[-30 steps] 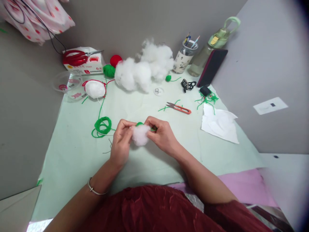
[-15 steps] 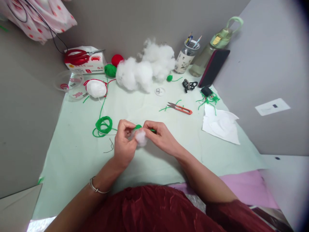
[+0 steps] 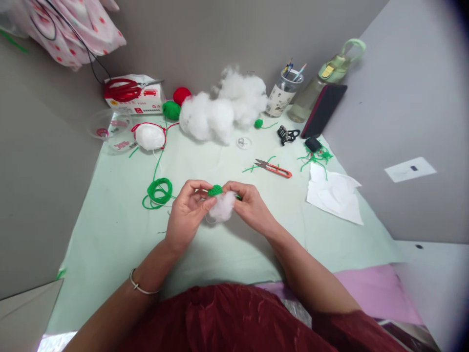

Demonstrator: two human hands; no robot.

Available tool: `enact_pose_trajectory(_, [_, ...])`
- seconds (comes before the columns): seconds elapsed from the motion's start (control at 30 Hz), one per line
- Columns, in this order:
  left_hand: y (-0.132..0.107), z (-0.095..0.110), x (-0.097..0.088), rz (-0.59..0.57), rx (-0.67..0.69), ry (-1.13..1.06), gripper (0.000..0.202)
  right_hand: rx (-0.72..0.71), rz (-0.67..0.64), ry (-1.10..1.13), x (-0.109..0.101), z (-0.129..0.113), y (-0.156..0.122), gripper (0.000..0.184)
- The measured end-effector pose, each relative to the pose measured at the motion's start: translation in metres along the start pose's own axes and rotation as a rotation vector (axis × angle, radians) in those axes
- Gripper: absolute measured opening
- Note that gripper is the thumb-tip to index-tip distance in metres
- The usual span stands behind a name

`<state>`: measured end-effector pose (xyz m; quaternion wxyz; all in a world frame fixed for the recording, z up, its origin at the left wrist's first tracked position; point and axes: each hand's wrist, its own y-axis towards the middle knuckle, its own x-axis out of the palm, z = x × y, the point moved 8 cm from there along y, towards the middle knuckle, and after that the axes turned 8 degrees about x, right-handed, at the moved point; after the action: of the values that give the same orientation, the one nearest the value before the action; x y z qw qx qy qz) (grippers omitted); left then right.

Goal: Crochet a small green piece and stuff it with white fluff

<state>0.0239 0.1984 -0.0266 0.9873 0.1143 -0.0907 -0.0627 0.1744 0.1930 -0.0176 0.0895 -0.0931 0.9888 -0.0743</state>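
Note:
Over the front middle of the table, my left hand (image 3: 187, 210) pinches a small green crochet piece (image 3: 215, 190) between thumb and fingers. Its stitched, rounded surface faces up. My right hand (image 3: 249, 203) is closed at the other side, its fingertips on a tuft of white stuffing (image 3: 222, 207) that hangs just below the green piece. A bit of something dark green pokes out by the right fingers; its kind is hidden. Left of my hands lies a coil of green yarn (image 3: 159, 191), with a strand running back to a green yarn ball (image 3: 171, 110).
Fluffy white stuffing (image 3: 208, 117) is heaped at the back. Orange thread snips (image 3: 274, 168) lie beyond my right hand, near a hair claw (image 3: 287, 135) and crumpled white paper (image 3: 331, 193). A bottle (image 3: 311, 93) and leaning phone (image 3: 324, 111) stand back right; red scissors (image 3: 122, 91) rest on a box.
The stuffing tuft looks looser and more spread out, and more of the green crochet piece shows. My hands have shifted slightly, the right one a little to the right. The view has tilted slightly.

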Motion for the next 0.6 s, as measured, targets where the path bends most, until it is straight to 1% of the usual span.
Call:
enact_pose_trajectory(0.2, [0.0, -0.006, -0.009, 0.098, -0.001, 0.066, 0.021, -0.011, -0.015, -0.117, 0.011, -0.006, -0.004, 0.007])
enact_pose_trajectory(0.33, [-0.002, -0.007, -0.011, 0.158, 0.025, 0.121, 0.019, -0.001, -0.042, -0.144, 0.016, -0.01, -0.006, 0.014])
enact_pose_trajectory(0.5, [-0.006, -0.005, -0.008, 0.141, 0.036, 0.132, 0.018, 0.06, 0.02, -0.08, 0.011, -0.003, -0.002, 0.015])
enact_pose_trajectory(0.6, [-0.008, -0.005, -0.006, 0.107, 0.019, 0.11, 0.015, 0.061, 0.111, -0.049, 0.005, -0.001, -0.001, 0.012])
